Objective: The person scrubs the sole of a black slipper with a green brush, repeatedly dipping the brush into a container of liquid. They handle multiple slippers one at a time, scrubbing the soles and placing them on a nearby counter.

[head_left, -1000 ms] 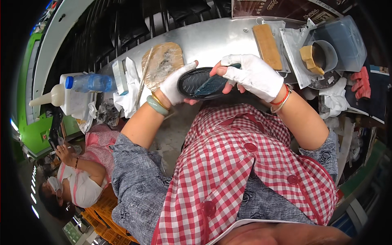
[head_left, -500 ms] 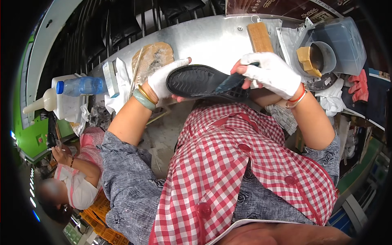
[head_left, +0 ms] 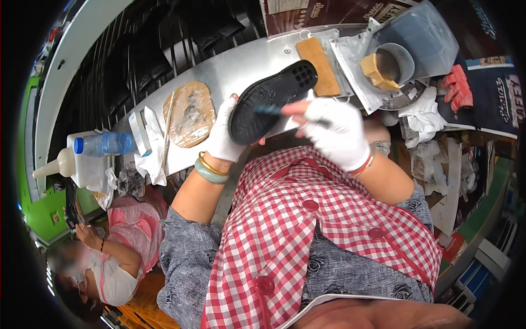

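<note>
Gloved left hand (head_left: pixel 223 131) grips a black sole (head_left: pixel 287 85) by one end over the bench (head_left: pixel 233 74); the right hand (head_left: pixel 335 134) pinches a blurred blue tool (head_left: pixel 267 110), its contact unclear. Steady support and light, even passes should work best.

Metal desk (head_left: pixel 230 77), silvery, top smudged; overhead light lies white across it. Behind: rack (head_left: pixel 142 71) of black pieces and thin rods, in shadow. Far edge, dark red printed board (head_left: pixel 334 12). Left side, pale curved frame (head_left: pixel 82 49), then bright green cabinet (head_left: pixel 43 222). Orange crates (head_left: pixel 147 310) low left. Right: long green edge (head_left: pixel 474 222), clutter beneath.
</note>
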Motion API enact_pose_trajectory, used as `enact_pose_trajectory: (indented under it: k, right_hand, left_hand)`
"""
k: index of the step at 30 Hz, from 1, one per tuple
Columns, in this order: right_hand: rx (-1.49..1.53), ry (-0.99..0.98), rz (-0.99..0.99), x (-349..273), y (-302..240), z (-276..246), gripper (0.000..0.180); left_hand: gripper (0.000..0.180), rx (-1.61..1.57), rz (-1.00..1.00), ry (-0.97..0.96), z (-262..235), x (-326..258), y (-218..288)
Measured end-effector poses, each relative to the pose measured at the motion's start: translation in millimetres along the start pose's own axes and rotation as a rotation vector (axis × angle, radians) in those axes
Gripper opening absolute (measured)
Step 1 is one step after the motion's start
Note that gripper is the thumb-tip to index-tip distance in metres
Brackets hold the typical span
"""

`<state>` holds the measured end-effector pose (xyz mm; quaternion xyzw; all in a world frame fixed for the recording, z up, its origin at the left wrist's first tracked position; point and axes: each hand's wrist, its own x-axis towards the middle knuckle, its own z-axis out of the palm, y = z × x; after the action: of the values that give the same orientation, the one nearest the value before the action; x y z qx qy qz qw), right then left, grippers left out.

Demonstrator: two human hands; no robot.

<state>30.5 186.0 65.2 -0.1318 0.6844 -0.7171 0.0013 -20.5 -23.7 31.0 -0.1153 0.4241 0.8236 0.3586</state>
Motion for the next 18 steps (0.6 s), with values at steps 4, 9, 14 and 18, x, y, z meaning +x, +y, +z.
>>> enact_pose_trajectory:
  k: [4, 9, 14, 18]
  right_hand:
    - [0.153, 0.074, 0.225, 2, -9, -1, 0.018]
    - [0.008, 0.496, 0.044, 6, -21, -34, 0.014]
    - [0.328, 0.813, -0.07, -9, -45, -55, 0.018]
    - [0.208, 1.052, -0.336, -24, -50, -65, 0.019]
  left_hand:
    - [0.059, -0.038, 0.118, 0.058, 11, -2, -7]
    - [0.05, 0.03, 0.234, -0.022, 11, -3, -9]
    - [0.053, 0.243, 0.359, -0.223, 37, -8, -1]
    - [0.07, 0.238, 0.474, -0.415, 83, -26, 20]
